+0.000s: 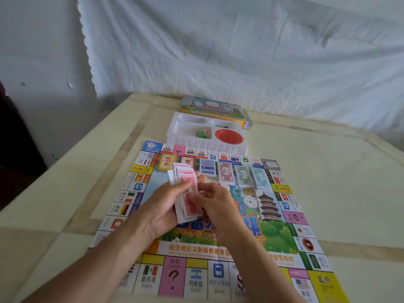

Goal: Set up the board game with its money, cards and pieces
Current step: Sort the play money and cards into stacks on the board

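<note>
The colourful game board lies flat on the table in front of me. Above its middle my left hand grips a thick stack of red paper money, fanned a little at the top. My right hand pinches the top notes of that stack at its near end. On the board's far side lie a yellow card deck, a red card deck, and money piles in blue, pink, green and pale blue.
A white plastic tray stands beyond the board, holding green pieces, a red dish and small coloured bits. The game's box lid lies behind it. A white cloth hangs at the table's back edge.
</note>
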`<state>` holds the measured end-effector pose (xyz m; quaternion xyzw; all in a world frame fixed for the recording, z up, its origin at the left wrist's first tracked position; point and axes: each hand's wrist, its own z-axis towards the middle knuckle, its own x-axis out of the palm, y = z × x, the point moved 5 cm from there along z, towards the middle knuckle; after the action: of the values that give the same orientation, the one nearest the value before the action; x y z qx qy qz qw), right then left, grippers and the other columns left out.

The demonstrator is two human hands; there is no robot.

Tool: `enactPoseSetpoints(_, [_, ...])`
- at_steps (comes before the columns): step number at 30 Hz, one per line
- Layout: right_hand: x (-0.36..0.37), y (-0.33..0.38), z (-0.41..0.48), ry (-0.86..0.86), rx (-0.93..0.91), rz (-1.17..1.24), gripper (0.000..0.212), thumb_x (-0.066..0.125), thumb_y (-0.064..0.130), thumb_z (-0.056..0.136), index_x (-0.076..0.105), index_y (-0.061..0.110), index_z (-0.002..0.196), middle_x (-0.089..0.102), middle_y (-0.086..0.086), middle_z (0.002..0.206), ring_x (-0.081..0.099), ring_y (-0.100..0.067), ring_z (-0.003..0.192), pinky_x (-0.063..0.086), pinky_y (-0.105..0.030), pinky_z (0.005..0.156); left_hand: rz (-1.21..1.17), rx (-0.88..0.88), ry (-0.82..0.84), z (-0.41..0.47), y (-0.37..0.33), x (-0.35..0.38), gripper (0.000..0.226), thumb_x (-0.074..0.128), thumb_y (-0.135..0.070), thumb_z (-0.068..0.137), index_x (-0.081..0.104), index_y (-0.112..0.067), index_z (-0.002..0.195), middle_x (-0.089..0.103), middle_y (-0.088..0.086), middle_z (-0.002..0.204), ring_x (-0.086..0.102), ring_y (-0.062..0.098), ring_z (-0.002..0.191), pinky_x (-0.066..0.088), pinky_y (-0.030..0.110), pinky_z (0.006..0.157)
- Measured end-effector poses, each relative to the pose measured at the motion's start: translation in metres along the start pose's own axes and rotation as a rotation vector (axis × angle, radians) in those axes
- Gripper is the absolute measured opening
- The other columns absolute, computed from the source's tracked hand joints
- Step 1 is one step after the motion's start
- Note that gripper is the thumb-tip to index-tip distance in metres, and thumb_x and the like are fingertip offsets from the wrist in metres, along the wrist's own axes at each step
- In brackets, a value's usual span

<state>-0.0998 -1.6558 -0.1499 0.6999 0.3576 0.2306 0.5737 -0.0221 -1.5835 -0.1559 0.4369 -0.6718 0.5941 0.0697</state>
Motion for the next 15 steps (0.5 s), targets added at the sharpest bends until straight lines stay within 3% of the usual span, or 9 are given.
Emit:
enactPoseSetpoints(2, [-0.0025, -0.0031, 0.0016, 0.002, 0.016, 0.087, 0.018, 0.071, 0.013, 0.083, 0.065, 0.011, 0.099, 0.072, -0.011, 0.093, 0.070, -0.028, 0.087, 0.056, -0.049, 0.080, 0.012, -0.020, 0.027, -0.0013, 0.0011, 0.0015, 0.036, 0.053, -0.022, 0.089, 0.063, -0.006, 0.120, 0.064, 0.019, 0.122, 0.061, 0.035, 0.112, 0.050, 0.049, 0.092])
enactPoseSetpoints(8, [-0.0090, -0.0022, -0.0005, 0.019, 0.077, 0.402, 0.004, 0.061, 0.000, 0.086, 0.061, 0.003, 0.088, 0.070, -0.008, 0.075, 0.067, -0.017, 0.063, 0.053, -0.031, 0.058, -0.058, -0.009, 0.045, -0.0039, 0.0015, 0.0054, 0.036, 0.041, -0.033, 0.097, 0.066, -0.012, 0.114, 0.066, 0.021, 0.116, 0.061, 0.033, 0.106, 0.043, 0.051, 0.098])
enactPoseSetpoints(15, [-0.0099, 0.0014, -0.0030, 0.046, 0.046, 0.422, 0.008, 0.058, 0.004, 0.089, 0.062, 0.003, 0.097, 0.070, -0.006, 0.076, 0.066, -0.014, 0.061, 0.052, -0.025, 0.051, 0.035, 0.087, 0.050, -0.0065, -0.0007, 0.0079, 0.034, 0.040, -0.026, 0.099, 0.061, -0.011, 0.120, 0.067, 0.022, 0.111, 0.064, 0.029, 0.093, 0.048, 0.045, 0.088])
